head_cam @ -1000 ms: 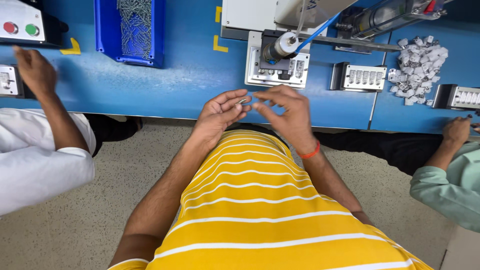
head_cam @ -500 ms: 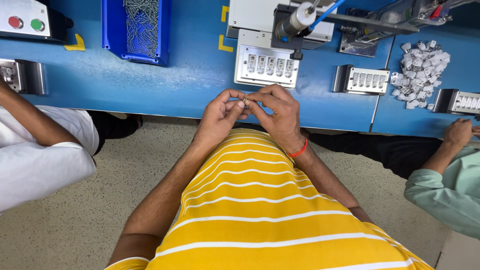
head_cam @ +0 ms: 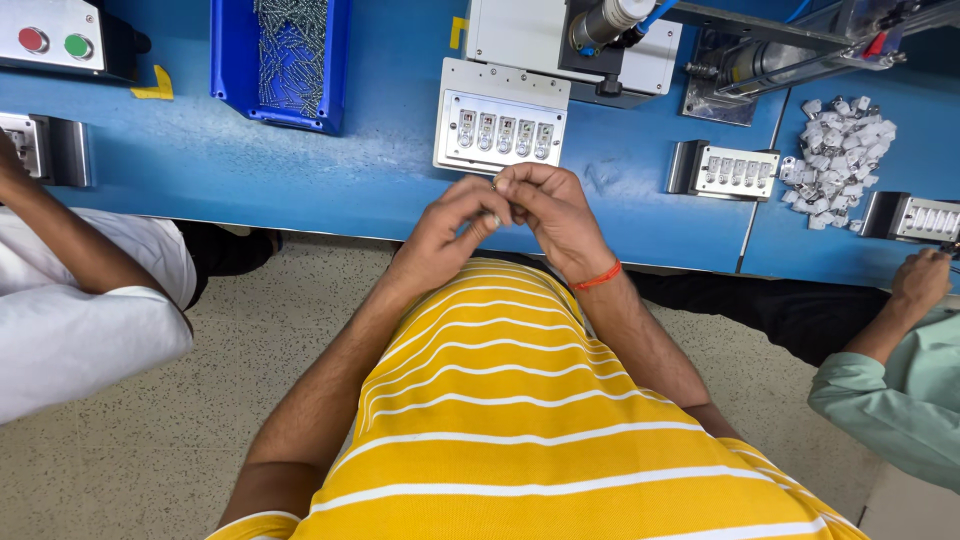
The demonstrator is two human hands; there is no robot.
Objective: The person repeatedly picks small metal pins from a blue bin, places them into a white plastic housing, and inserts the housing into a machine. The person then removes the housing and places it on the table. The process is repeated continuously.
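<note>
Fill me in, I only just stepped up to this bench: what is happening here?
A person in a yellow striped shirt holds both hands together at the edge of the blue bench, left hand and right hand pinching a small part too tiny to identify. Just beyond sits a white fixture plate with a row of slots. A blue bin of small metal pieces stands further left. Other people's arms show at both sides.

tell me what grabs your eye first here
The left hand and right hand meet at the edge of the blue bench, pinching some tiny part between the fingertips, too small to make out. Just beyond them sits a white metal tray with a row of slots. Further left is a blue bin of small metal parts, and at far right a heap of white pieces.
</note>
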